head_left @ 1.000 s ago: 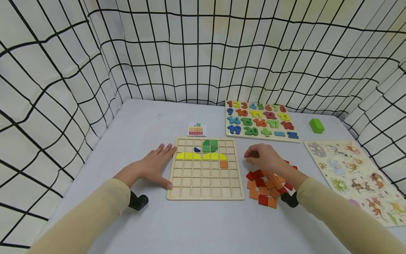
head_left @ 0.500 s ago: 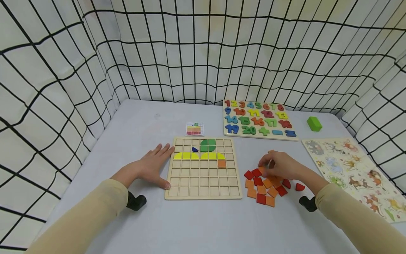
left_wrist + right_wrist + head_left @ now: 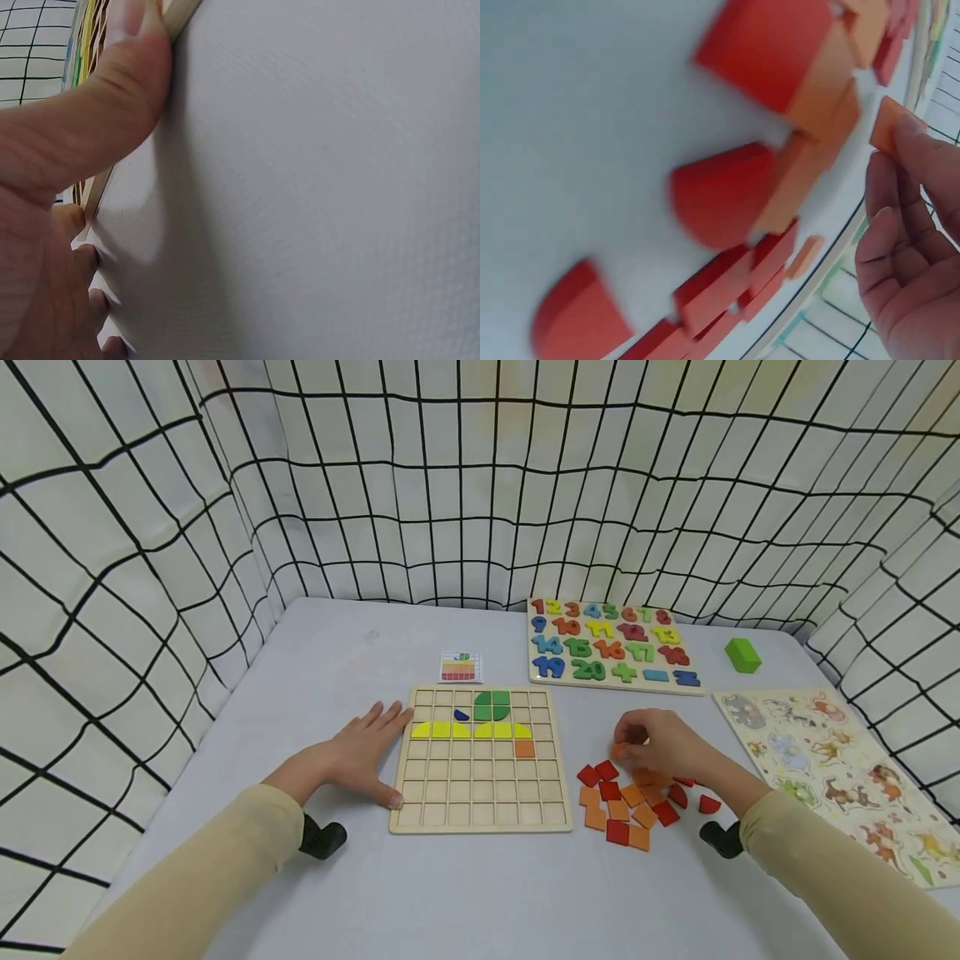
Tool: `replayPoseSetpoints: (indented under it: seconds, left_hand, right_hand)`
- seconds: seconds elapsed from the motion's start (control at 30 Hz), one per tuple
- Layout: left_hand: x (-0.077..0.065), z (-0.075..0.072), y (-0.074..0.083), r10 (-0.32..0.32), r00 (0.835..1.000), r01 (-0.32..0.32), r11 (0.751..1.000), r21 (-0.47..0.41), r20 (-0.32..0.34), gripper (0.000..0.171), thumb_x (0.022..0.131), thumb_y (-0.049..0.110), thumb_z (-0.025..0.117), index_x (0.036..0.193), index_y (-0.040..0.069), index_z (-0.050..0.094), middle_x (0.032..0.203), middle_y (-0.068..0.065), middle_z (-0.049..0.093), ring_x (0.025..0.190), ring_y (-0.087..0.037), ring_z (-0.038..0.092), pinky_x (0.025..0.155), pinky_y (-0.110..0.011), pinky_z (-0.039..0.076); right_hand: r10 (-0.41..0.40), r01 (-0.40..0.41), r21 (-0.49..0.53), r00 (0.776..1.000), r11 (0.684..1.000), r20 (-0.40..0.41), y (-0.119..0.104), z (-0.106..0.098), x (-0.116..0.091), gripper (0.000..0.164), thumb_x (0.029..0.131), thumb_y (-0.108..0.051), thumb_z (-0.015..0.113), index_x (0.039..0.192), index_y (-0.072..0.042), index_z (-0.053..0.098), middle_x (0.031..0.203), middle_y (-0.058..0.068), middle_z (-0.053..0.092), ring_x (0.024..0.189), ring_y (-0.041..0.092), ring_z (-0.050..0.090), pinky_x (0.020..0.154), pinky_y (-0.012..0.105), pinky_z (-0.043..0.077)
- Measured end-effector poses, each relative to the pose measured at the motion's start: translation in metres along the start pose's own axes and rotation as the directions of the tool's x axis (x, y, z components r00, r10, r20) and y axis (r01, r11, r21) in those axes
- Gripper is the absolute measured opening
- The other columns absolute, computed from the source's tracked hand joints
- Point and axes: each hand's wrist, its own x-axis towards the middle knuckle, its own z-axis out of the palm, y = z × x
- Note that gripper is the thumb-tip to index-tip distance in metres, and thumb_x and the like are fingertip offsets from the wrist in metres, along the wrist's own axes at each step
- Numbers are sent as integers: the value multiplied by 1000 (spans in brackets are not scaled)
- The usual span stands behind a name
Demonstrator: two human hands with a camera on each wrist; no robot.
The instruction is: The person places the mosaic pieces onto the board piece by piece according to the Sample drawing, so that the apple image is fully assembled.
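right hand: thumb and fingers pinching an orange tile [image 3: 885, 126] by its edge; the hand [image 3: 660, 743] sits above the far side of the pile [image 3: 618, 832]
just changed: half a second ago those fingertips were down in the pile; now they're a bit higher, and the right wrist view shows the tile up off the rest; so basically one piece is picked out, but the board's layout looks the same as then
left hand: spread flat-ish [image 3: 356, 756], gripping nothing; thumb and fingertips touch the board's left edge, same spot as half a second back
board: pale, looks like wood, thin ridges making a square grid [image 3: 483, 791]; one orange square [image 3: 524, 749] sits in it, under a yellow row [image 3: 441, 729] with rounded ends, plus green rounded bits [image 3: 492, 705] and a small blue piece [image 3: 461, 715]
pile: chunky red and orange squares, some red quarter-rounds [image 3: 727, 195]; smooth, flat-faced, a little blurry up close
card: small picture [image 3: 461, 667] just beyond the board
further out: number board [image 3: 615, 686], green block [image 3: 743, 655], animal board [image 3: 816, 767]; all on white, faintly textured cloth [image 3: 480, 893]
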Motion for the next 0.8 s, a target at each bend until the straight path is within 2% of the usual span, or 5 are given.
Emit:
replayPoseSetpoints:
  seconds: [0.17,0.4,0.57,0.8]
  left_hand:
    - [0,0,0,-3,1000,3,1000,3,-1,133,71,58,87,163,0,11,170,-26,6,156,-53,1,122,-72,11]
    - [1,1,0,-7,1000,7,1000,6,0,133,71,59,87,163,0,12,170,-26,6,156,-53,1,122,-72,12]
    - [2,2,-1,-12,1000,12,1000,7,2,133,71,59,87,163,1,11,171,-25,6,156,-52,1,122,-72,11]
    - [1,1,-1,-11,1000,11,1000,5,5,132,72,58,87,164,1,10,171,-25,5,156,-52,0,123,-71,10]
  right_hand:
    - [-31,33,105,999,994,-25,-14,6,12,11,93,-13,75,104,-9,73,98,4,70,90,19,63,82,29,56]
    - [-38,32,239,999,970,22,-41,22,29,14,95,-13,74,108,-8,75,106,6,72,94,18,65,83,30,58]
    - [-71,56,238,996,970,54,-60,36,36,11,94,-14,74,104,-9,77,103,4,74,92,17,64,82,26,55]
    - [-109,95,165,991,982,76,-75,48,42,6,93,-13,75,98,-11,78,94,0,74,83,14,60,77,24,53]
